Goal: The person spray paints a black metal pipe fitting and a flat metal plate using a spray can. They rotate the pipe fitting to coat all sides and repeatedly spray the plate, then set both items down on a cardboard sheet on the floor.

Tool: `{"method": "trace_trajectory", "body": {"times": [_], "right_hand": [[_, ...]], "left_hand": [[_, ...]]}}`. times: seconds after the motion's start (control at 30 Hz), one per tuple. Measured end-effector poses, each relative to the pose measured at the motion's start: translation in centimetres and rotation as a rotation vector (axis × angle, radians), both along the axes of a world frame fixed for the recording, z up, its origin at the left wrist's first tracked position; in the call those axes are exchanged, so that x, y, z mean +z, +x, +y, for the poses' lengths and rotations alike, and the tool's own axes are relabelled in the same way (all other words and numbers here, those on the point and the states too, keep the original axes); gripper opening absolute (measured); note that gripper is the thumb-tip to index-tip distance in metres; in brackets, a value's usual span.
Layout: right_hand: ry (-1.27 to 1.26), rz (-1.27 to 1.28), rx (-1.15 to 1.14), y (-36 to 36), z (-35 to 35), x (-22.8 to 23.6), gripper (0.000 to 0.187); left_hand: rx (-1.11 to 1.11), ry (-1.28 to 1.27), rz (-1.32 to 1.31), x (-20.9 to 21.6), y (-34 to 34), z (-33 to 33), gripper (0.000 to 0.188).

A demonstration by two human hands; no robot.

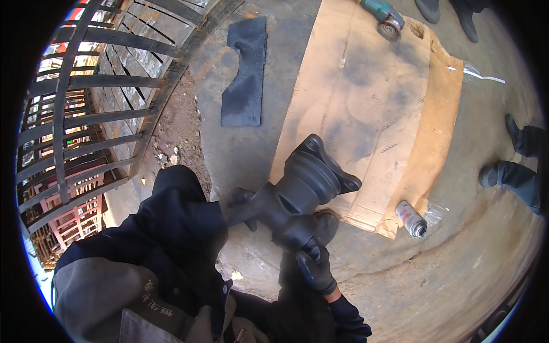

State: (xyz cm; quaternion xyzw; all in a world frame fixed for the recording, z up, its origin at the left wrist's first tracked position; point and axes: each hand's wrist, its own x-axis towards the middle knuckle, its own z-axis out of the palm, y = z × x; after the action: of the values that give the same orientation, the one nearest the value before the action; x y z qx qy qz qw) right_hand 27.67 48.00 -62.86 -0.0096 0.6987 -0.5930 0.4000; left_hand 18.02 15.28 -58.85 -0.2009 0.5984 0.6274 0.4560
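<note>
I hold a dark grey metal shaft part with a wide flanged end above the concrete floor. The flange points up and to the right, over the edge of a cardboard sheet. My left hand, in a dark glove and mostly covered by a dark sleeve, grips the narrow end. My right hand, in a black glove, clasps the part from below near its middle.
A spray can lies by the cardboard's near corner. An angle grinder rests at the cardboard's far end, and a black rubber sheet lies on the floor. A barred metal gate stands left. Other people's shoes are at right.
</note>
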Motion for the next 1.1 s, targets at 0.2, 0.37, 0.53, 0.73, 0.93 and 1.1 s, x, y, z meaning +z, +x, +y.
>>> {"method": "trace_trajectory", "body": {"times": [0.2, 0.37, 0.53, 0.73, 0.93, 1.1], "right_hand": [[-0.022, 0.102, -0.073, -4.3, -0.7, 4.6, 0.030], [-0.162, 0.353, -0.388, -13.8, -2.3, 8.5, 0.029], [-0.060, 0.386, -0.541, -19.7, -3.5, 7.8, 0.052], [-0.073, 0.551, -0.331, -25.9, 0.5, 3.0, 0.054], [0.089, 0.524, -0.330, -26.1, 5.2, -5.1, 0.058], [0.177, 0.438, -0.511, -23.0, 7.5, -10.9, 0.065]], "left_hand": [[-0.008, -0.065, -0.004, 1.8, -2.9, 1.9, 0.056], [0.045, -0.252, -0.101, 4.9, -9.3, 6.5, 0.069], [0.393, -0.221, 0.071, 7.7, -11.4, 8.7, 0.074], [0.782, 0.047, 0.431, 0.9, -7.8, 12.4, 0.042], [0.247, -0.241, 0.594, -6.8, -2.0, 19.2, 0.067], [0.143, -0.243, 0.417, -8.9, -0.7, 21.1, 0.080]]}}
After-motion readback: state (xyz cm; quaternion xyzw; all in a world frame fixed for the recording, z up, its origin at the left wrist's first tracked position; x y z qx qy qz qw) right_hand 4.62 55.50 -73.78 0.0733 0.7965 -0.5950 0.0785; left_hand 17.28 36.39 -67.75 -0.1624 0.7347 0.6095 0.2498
